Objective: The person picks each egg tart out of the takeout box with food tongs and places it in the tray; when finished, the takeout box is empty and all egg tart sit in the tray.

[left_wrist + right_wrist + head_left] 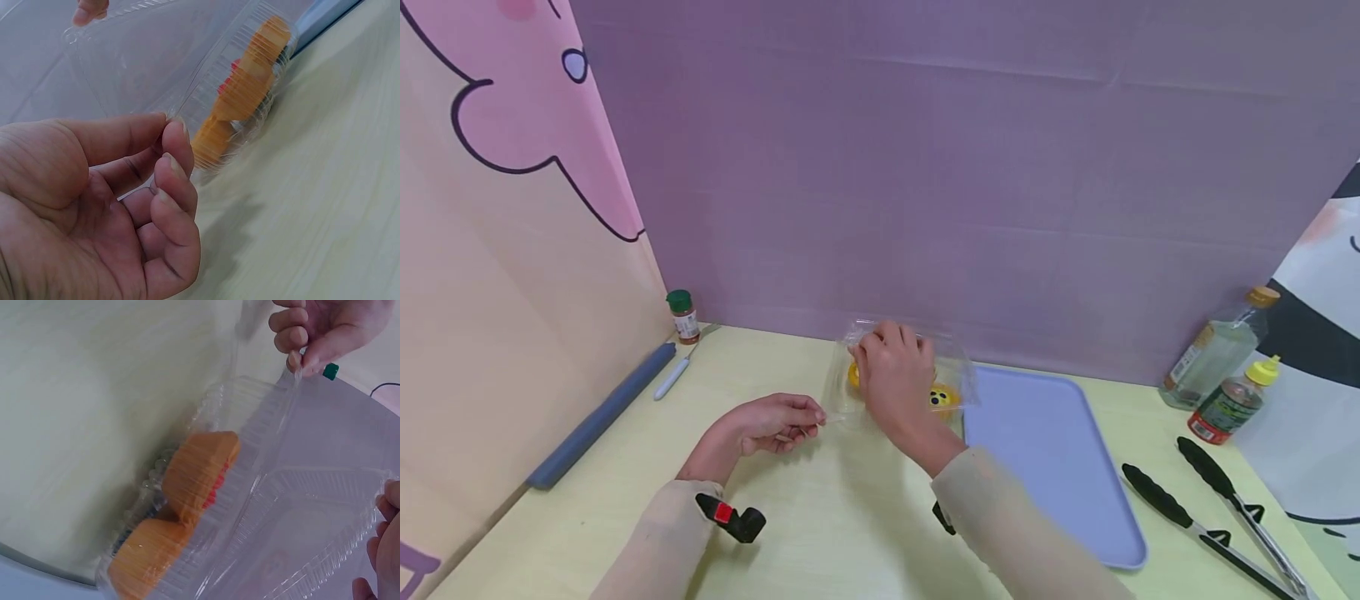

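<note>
A clear plastic hinged container stands near the back wall, its lid raised. Inside sit orange cup-shaped pieces with red bits on top; in the head view one shows a yellow top with black spots. My left hand pinches the container's near left edge between thumb and index finger, the other fingers curled loosely. Over the container, my right hand grips the raised lid's edge; its fingertips show at the border of the right wrist view.
Right of the container lies a lavender tray. Black-handled tongs, a sauce bottle and a clear bottle are farther right. At left are a blue roll, a pale-handled knife and a green-capped jar.
</note>
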The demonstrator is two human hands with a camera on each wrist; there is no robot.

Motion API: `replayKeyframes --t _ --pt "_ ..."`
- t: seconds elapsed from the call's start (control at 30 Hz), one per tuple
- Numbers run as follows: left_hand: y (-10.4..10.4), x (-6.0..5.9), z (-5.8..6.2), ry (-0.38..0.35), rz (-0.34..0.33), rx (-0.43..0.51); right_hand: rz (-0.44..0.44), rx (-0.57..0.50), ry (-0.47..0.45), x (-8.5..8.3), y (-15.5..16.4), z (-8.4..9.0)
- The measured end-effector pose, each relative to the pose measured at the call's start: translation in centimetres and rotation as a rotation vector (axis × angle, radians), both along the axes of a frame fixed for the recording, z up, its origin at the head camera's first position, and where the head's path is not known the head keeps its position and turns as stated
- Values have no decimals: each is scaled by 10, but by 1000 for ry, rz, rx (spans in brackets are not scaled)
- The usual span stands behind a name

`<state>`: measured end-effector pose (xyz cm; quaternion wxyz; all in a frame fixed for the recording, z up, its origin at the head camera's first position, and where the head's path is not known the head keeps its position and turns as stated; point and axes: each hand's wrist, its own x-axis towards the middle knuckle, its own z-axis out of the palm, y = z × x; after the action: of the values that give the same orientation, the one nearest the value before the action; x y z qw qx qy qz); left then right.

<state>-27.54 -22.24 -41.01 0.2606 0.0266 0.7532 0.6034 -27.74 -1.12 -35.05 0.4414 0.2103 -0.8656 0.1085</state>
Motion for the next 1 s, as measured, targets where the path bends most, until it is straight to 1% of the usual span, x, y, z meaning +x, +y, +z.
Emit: replayKeyframes --t 0.1,0.4,0.47,0.57,0.63,0.7,0.77,0.9,1.0 --pt "0 -1 -2 -7 4 2 4 1 -12 -4 0 5" --pt "-2 -4 -2 -27 23 31 -49 8 32 -24 1 26" --pt "-3 -4 -1 -26 20 28 -47 7 9 -28 1 34" --pt "-4 -2 -3 -19 14 24 -36 45 -43 -33 3 40" --pt "-6 0 -4 -20 22 24 -20 70 -82 -37 6 40" --pt "-7 1 -4 -14 26 21 -10 95 -79 -40 10 37" --pt "-7 1 -3 -11 26 23 -4 101 -47 -43 14 33" --pt "-6 0 -2 3 14 34 -19 117 104 -53 20 30" --pt "-5 0 -3 3 8 36 2 108 169 -58 23 30"
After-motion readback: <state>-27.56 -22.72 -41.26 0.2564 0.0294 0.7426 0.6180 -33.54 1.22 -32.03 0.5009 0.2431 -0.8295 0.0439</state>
